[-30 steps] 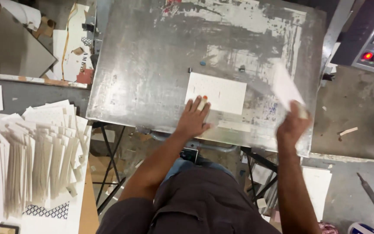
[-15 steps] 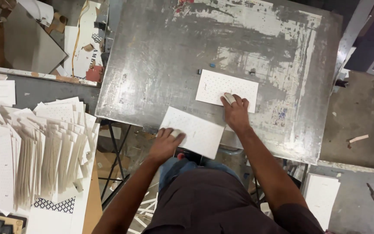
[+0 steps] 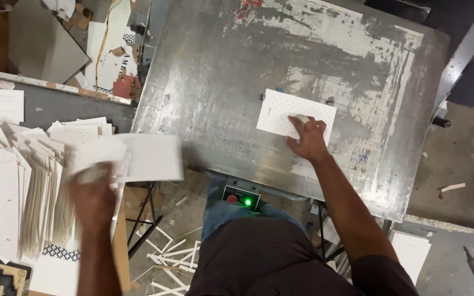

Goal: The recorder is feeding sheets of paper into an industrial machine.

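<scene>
The right hand (image 3: 306,138) lies flat, fingers spread, pressing a white dotted card (image 3: 286,112) onto the worn metal plate (image 3: 220,82). The card sits against small stops on the plate's far side, so it looks placed and seated. The left hand (image 3: 91,197) is blurred, off to the left of the plate; it grips another white card (image 3: 144,158) and holds it over the stack (image 3: 23,186) of standing cards on the side table. Whether that card is being set down or lifted cannot be told.

As a judgement, the work is mid-cycle: one card is in position on the plate, one is at the stack, and the many cards there suggest a long run, with no clear sign how many are finished. A green lamp (image 3: 247,202) glows on a small box beneath the plate's near edge.
</scene>
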